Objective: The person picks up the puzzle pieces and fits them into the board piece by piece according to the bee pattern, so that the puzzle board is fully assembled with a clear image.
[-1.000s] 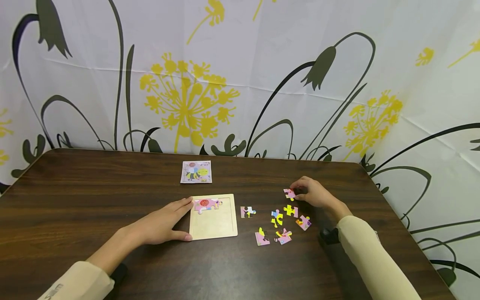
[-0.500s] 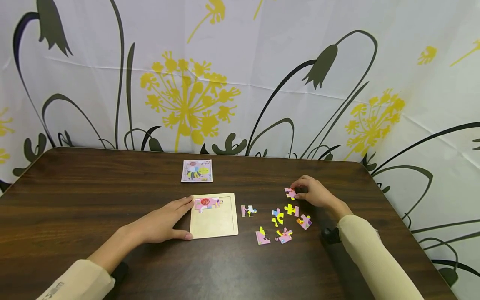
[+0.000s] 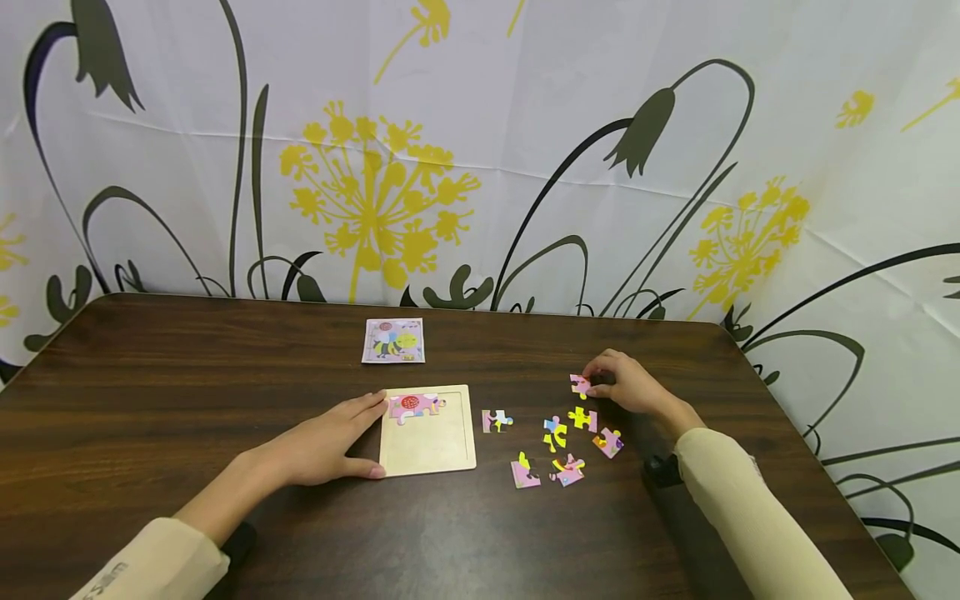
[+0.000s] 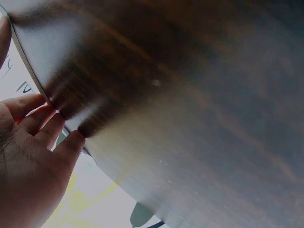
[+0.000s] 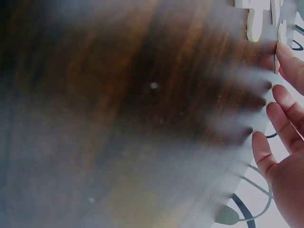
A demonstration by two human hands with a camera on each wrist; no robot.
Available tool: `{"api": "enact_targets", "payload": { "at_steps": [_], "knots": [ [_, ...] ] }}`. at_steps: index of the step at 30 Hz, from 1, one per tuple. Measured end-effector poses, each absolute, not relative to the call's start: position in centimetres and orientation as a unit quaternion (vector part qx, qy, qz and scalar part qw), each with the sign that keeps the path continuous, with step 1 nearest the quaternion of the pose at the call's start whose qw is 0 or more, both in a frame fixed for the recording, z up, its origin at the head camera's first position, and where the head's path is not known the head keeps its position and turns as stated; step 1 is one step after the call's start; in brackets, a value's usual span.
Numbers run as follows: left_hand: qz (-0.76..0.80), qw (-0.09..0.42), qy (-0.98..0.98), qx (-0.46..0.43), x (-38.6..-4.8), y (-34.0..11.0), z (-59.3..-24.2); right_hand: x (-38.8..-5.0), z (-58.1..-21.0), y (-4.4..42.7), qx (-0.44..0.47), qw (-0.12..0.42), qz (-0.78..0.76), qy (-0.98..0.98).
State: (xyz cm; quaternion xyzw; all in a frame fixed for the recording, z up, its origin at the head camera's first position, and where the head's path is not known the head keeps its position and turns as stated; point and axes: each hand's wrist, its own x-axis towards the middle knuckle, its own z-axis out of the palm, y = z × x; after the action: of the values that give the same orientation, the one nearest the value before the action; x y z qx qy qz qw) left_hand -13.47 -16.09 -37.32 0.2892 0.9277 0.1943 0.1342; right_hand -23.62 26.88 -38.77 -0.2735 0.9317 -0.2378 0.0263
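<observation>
"Puzzle tray [image 3: 431, 450] filled?"
"Only along its far side; left hand [image 3: 318, 443], fingers extended, touches its left edge."
"Left over?"
"Six loose jigsaw pieces [image 3: 582, 419], right; right hand [image 3: 632, 387] pinches a seventh piece [image 3: 577, 384] beyond."

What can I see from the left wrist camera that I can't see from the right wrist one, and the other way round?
Only the left wrist view shows the left hand, at the lower left, and some pale yellow print on the cloth behind.

Only the right wrist view shows the right hand, at the right edge, and recognizable puzzle pieces near the top right corner.

Both show a wide, blurry stretch of dark table, and some of the white cloth with grey-green plant print beyond it.
</observation>
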Motion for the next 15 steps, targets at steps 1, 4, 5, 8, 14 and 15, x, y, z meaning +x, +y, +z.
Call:
{"api": "enact_targets", "payload": {
  "at_steps": [1,4,5,8,14,15],
  "knots": [
    [0.194,0.134,0.928,0.289,-13.46,-16.08,-37.32,-23.60,-38.78,26.87,-0.276,0.024,-0.237,0.931],
    [0.195,0.135,0.928,0.288,-13.49,-16.06,-37.30,-23.51,-38.81,26.85,-0.277,0.018,-0.235,0.931],
    [0.195,0.136,0.927,0.288,-13.49,-16.05,-37.30,-23.49,-38.81,26.83,-0.278,0.016,-0.234,0.932],
    [0.196,0.136,0.928,0.288,-13.51,-16.04,-37.31,-23.44,-38.84,26.86,-0.279,0.013,-0.232,0.932],
    [0.195,0.137,0.928,0.285,-13.53,-16.08,-37.36,-23.43,-38.89,26.78,-0.278,0.011,-0.227,0.933],
    [0.195,0.139,0.928,0.284,-13.52,-16.07,-37.34,-23.42,-38.89,26.75,-0.278,0.011,-0.225,0.934]
  ]
}}
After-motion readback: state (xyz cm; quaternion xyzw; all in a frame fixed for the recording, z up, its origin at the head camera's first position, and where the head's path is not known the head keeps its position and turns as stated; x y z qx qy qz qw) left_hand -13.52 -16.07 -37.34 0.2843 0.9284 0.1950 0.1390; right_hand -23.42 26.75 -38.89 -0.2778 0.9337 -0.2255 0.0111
